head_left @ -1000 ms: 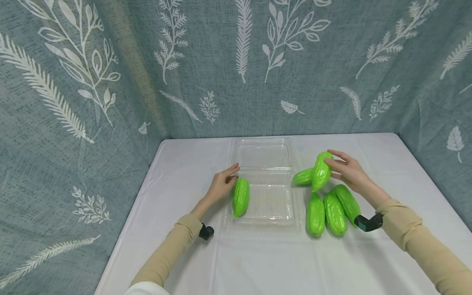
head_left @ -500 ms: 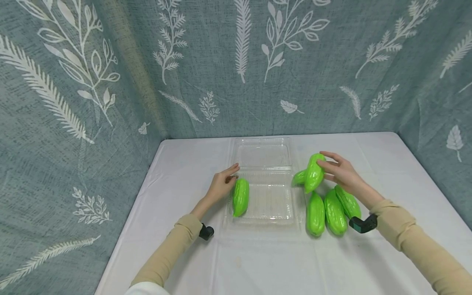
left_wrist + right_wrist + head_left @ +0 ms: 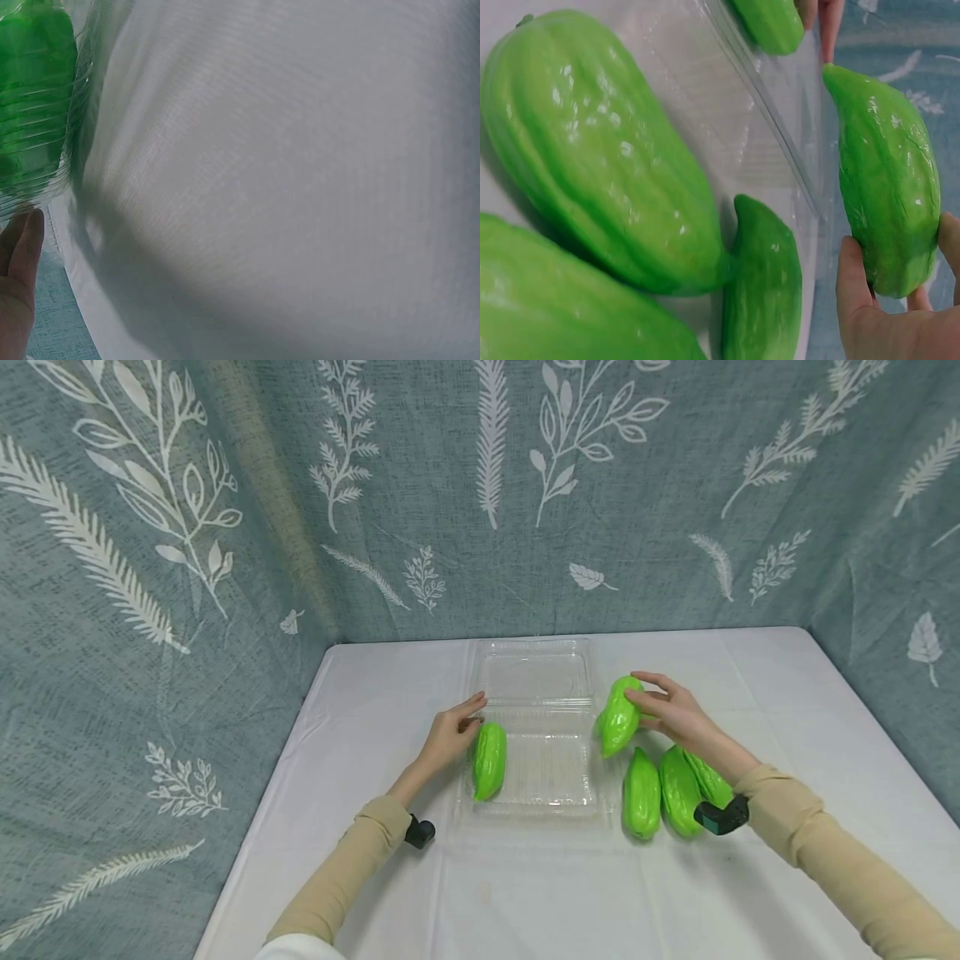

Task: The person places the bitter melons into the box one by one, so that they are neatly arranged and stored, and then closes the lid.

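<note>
A clear plastic clamshell box (image 3: pixel 540 777) lies unfolded on the white table, its lid (image 3: pixel 535 670) spread toward the back. One green bitter melon (image 3: pixel 491 762) rests inside along the base's left side; through the left wrist view its green body (image 3: pixel 34 97) shows behind the ribbed wall. My left hand (image 3: pixel 450 732) touches the box's left edge with its fingers fairly straight. To the right of the box, my right hand (image 3: pixel 673 706) grips another bitter melon (image 3: pixel 889 180) by its thick end, thumb and fingers around it, tip hanging down toward the box. It covers most of a further melon behind it.
Several more bitter melons lie on the table right of the box, such as the nearest one (image 3: pixel 642 797) and its neighbour (image 3: pixel 680 793), below my right forearm. A grey-green leaf-patterned curtain (image 3: pixel 450 568) hangs behind and beside the table.
My right hand has moved left with the bitter melon, closer to the box's right edge, now hiding most of the melon lying behind. My left hand has stayed in place.
</note>
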A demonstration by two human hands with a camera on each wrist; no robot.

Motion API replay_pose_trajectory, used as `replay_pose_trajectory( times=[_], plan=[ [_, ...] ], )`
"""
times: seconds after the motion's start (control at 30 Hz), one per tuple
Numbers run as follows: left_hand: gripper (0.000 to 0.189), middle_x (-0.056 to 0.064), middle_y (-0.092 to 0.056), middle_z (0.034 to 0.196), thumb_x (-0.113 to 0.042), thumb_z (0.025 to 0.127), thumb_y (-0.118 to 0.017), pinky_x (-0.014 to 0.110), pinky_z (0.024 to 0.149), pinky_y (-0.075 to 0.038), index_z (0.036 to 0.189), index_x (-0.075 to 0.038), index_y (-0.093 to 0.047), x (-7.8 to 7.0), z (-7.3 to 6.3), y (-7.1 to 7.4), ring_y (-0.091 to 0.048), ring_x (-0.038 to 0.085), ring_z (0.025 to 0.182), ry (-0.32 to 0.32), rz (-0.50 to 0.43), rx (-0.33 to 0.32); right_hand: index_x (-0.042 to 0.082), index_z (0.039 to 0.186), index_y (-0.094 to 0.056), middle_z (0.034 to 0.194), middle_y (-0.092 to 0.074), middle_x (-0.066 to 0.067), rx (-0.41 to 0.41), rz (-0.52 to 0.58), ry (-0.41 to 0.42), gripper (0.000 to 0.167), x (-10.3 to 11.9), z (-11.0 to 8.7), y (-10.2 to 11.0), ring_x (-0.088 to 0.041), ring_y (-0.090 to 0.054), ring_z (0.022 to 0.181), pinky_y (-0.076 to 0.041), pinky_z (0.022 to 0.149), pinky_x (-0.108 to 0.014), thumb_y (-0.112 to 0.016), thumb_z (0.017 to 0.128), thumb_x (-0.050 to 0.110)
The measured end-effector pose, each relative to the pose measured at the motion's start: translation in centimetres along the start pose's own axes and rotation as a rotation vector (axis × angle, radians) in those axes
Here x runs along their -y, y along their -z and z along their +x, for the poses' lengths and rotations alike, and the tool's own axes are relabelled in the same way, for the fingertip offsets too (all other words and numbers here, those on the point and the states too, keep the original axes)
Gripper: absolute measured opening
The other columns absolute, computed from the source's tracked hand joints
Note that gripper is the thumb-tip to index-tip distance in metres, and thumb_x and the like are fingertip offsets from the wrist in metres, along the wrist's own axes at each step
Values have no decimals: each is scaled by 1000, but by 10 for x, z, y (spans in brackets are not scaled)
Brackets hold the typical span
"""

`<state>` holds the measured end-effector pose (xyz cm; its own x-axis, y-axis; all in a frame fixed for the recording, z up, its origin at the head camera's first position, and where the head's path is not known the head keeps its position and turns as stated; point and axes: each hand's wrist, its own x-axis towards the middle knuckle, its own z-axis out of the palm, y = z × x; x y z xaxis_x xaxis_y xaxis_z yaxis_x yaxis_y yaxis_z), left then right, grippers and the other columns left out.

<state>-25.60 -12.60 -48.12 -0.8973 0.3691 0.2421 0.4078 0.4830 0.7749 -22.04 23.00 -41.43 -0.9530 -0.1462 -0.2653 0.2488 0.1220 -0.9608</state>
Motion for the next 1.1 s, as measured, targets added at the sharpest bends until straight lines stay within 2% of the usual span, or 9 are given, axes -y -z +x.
replay_pose_trajectory(
  times=[0.43, 0.7, 0.83, 1.1],
  plan=[
    [39, 17, -47, 142, 6, 90, -51, 38, 88, -57, 129, 6, -54, 1, -1, 1, -65, 31, 107, 7, -3, 0, 4, 150, -19, 113, -52, -2, 59, -7, 19, 68, -3, 5, -21, 1, -60, 91, -54, 86, -21, -54, 96, 27],
    [38, 16, -48, 142, 5, 90, -51, 37, 86, -57, 129, 5, -54, 2, -1, 1, -66, 30, 106, 8, 7, -5, 1, 147, -23, 106, -54, 2, 84, 42, 8, 66, -8, 9, -34, -2, -60, 90, -54, 87, -25, -57, 95, 21],
    [38, 16, -48, 142, 5, 90, -51, 37, 87, -57, 128, 6, -54, 1, -1, 1, -66, 30, 106, 11, 1, -6, 1, 146, -24, 107, -52, 0, 91, 42, 4, 65, -10, 9, -41, -3, -59, 90, -54, 89, -29, -58, 94, 18],
    [38, 16, -49, 141, 5, 90, -51, 35, 88, -57, 128, 5, -55, 3, -1, 1, -66, 30, 107, 1, 9, -10, 2, 145, -26, 112, -50, -5, 100, 33, -8, 63, -10, 11, -55, -4, -59, 91, -53, 90, -30, -58, 94, 17]
  ],
)
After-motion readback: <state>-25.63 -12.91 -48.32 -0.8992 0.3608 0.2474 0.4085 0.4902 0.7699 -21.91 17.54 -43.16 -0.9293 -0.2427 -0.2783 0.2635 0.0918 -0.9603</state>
